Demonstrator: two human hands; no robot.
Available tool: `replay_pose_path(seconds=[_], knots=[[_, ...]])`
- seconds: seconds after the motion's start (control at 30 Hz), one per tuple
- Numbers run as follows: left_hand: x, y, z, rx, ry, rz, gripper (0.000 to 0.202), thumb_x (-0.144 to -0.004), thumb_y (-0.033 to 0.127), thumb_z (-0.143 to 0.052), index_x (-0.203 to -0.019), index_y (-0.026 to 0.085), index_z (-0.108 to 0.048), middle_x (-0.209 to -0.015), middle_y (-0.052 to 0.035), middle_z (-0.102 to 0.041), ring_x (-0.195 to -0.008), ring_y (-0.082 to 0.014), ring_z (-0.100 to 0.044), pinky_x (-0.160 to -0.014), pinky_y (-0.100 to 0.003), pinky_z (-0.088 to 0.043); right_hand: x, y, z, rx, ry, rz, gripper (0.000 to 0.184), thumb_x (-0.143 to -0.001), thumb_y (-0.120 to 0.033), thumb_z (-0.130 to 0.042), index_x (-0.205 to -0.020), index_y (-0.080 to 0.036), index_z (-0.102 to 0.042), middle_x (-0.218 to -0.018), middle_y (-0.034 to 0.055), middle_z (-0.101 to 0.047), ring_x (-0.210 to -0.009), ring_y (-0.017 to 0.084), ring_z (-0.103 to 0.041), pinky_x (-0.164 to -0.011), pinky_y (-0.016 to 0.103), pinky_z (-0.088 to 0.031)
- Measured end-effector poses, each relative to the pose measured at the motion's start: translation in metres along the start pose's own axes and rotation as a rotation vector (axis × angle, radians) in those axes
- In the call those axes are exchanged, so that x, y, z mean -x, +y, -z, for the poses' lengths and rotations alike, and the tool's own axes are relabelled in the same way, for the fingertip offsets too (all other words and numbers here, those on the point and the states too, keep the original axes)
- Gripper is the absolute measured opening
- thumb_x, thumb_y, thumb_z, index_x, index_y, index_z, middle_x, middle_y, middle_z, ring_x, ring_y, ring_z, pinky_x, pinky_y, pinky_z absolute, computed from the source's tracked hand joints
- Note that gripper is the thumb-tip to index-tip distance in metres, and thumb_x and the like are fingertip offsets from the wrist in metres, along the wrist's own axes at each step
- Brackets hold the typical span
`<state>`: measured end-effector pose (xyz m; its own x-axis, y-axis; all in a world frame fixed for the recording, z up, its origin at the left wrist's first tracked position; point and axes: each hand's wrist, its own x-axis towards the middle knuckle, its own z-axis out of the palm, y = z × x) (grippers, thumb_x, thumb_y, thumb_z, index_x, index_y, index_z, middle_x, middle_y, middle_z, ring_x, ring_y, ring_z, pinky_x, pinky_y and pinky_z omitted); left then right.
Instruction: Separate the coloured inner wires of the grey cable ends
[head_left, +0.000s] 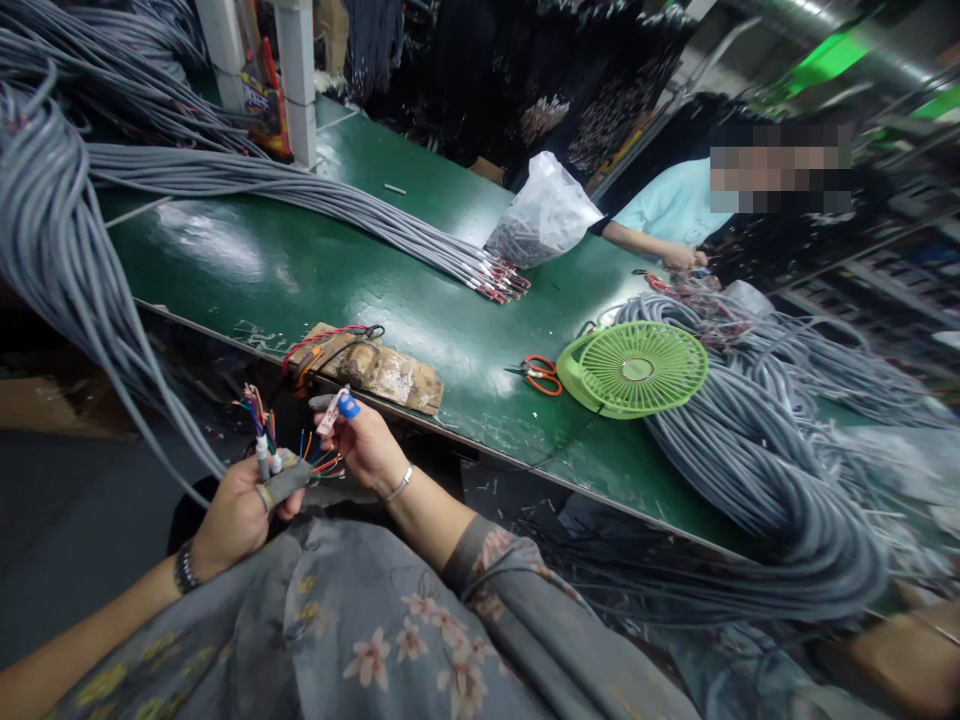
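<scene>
My left hand (238,505) is closed around the ends of grey cables (262,458), whose thin coloured wires (257,408) fan out above the fist and to the right. A grey wrap (287,484) covers one of its fingers. Just to the right, my right hand (367,445) is closed with its fingertips together near the loose orange and blue wires (324,464). Blue tape (348,404) is wound on its thumb, and a whitish wrap (330,416) shows at the fingertips. Whether anything is pinched there cannot be made out.
Beyond my hands, a worn wooden block (390,375) lies at the green table's (450,345) edge. Orange-handled scissors (541,374) and a green fan (637,368) are to the right. Cable bundles (300,180) stretch across the table. A co-worker's hand (684,257) is at the far side.
</scene>
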<state>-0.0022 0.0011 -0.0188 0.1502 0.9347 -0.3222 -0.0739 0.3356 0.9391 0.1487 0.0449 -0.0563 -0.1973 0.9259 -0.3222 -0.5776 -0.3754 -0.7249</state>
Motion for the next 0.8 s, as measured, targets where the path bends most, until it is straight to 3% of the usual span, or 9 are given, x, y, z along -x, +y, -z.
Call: replay_pose_path(seconds=[0.17,0.3,0.47,0.57,0.8], knots=[[-0.004,0.003,-0.004,0.03,0.002,0.011,0.039,-0.056,0.047,-0.084,-0.041,0.022,-0.059,-0.039,0.0011,-0.052,-0.04,-0.0111,-0.041,-0.042,-0.025,-0.035,0.004,0.0,-0.002,0.074,0.064,0.06,0.048,-0.078,-0.063,-0.081,-0.077,-0.017,-0.067,-0.069,0.0003,-0.068,-0.056,0.008,-0.054,-0.051,0.019,-0.044],[-0.008,0.002,-0.006,0.035,-0.017,0.029,0.039,-0.056,0.048,-0.084,-0.043,0.022,-0.058,-0.039,0.002,-0.051,-0.04,-0.0107,-0.041,-0.042,-0.024,-0.035,0.004,-0.005,0.0,0.051,0.081,0.02,0.049,-0.073,-0.062,-0.086,-0.075,-0.017,-0.065,-0.061,-0.0021,-0.063,-0.053,0.009,-0.054,-0.049,0.019,-0.045],[-0.013,-0.003,-0.008,0.033,-0.019,0.029,0.038,-0.056,0.049,-0.084,-0.046,0.021,-0.059,-0.039,0.0024,-0.053,-0.04,-0.0106,-0.041,-0.043,-0.025,-0.036,0.005,-0.006,0.001,-0.058,0.042,-0.04,0.038,-0.083,-0.052,-0.083,-0.088,-0.016,-0.072,-0.087,0.0071,-0.078,-0.067,0.013,-0.065,-0.061,0.022,-0.055],[-0.015,-0.006,-0.009,0.015,-0.029,0.042,0.038,-0.057,0.05,-0.083,-0.048,0.022,-0.06,-0.04,0.0026,-0.053,-0.04,-0.0107,-0.041,-0.043,-0.025,-0.036,0.005,-0.005,0.001,-0.086,0.053,-0.053,0.036,-0.085,-0.051,-0.082,-0.09,-0.016,-0.072,-0.089,0.0081,-0.08,-0.069,0.013,-0.067,-0.064,0.023,-0.056],[-0.007,0.0,-0.005,-0.004,-0.037,0.0,0.044,-0.059,0.055,-0.083,-0.044,0.022,-0.058,-0.039,0.0017,-0.052,-0.041,-0.0117,-0.041,-0.043,-0.026,-0.036,0.002,-0.007,-0.001,-0.07,0.041,-0.116,0.05,-0.092,-0.066,-0.066,-0.086,-0.016,-0.069,-0.079,0.006,-0.074,-0.062,0.013,-0.063,-0.054,0.022,-0.052]])
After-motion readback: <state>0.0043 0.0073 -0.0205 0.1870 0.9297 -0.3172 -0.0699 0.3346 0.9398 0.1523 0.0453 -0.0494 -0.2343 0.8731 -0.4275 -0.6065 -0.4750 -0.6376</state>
